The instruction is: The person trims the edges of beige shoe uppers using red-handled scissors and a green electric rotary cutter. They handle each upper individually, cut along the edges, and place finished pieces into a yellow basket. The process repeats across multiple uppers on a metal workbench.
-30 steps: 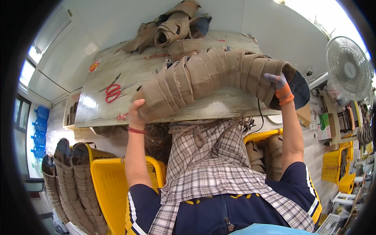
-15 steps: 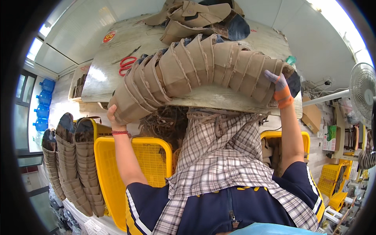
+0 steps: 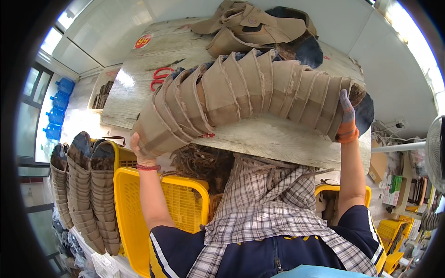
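Note:
A long arched stack of nested tan fabric pieces (image 3: 232, 90) with frayed, fuzzy edges stretches between my two hands above the table. My left hand (image 3: 141, 150), bare with a red wristband, grips the stack's left end from outside, its fingers partly hidden. At the far end, my right hand (image 3: 347, 120), in a grey and orange glove, presses round the last piece, where dark fuzzy lining shows. Red-handled scissors (image 3: 161, 76) lie behind the stack, partly covered by it. Farther back rests a pile of similar tan pieces (image 3: 269, 28), one with a round badge.
The pale wood-grain table (image 3: 287, 139) ends just before my checked apron (image 3: 264, 204). A yellow basket (image 3: 121, 204) stands at lower left, beside upright stacks of tan pieces (image 3: 83, 194). Another yellow basket (image 3: 368, 197) is at right, near a white fan (image 3: 435, 150). Dark scraps (image 3: 204, 162) hang below the table edge.
The view has shifted, so the table, pile and baskets sit lower and farther right in the picture. Both hands still hold the stack's ends.

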### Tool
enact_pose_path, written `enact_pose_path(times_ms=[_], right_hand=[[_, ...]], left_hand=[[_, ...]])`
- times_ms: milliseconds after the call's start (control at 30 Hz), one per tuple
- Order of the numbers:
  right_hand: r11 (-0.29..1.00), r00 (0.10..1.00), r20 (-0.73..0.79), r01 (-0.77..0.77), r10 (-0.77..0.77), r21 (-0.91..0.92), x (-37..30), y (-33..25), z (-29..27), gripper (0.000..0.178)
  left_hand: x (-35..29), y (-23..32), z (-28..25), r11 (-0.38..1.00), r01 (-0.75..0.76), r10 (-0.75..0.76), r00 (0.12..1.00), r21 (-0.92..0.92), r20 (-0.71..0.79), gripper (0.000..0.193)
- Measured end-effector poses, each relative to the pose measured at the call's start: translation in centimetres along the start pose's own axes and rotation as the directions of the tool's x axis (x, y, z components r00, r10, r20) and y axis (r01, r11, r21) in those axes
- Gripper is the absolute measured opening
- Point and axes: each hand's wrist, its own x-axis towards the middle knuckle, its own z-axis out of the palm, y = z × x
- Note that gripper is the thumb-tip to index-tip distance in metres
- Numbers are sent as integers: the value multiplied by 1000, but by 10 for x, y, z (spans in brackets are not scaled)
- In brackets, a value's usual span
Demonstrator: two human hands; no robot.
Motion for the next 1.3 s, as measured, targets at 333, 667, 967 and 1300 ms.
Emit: enact_pose_path(times_ms=[333,667,967,1300], right_hand=[[932,968,203,206,-149,-299,22,61,-47,29],[896,964,189,-246,186,371,4,42,3,24],[925,956,212,-259,204,277,-49,-3,28,53],[991,993,122,16,1,-136,-34,44,-33,34]], left_hand=[[-1,-9,92,988,152,-146,975,-24,169,85],[-3,-10,91,986,165,-158,976,-35,147,82],[-76,31,88,999,40,-39,985,-3,168,88],[-66,26,27,972,186,-135,943,145,-306,62]])
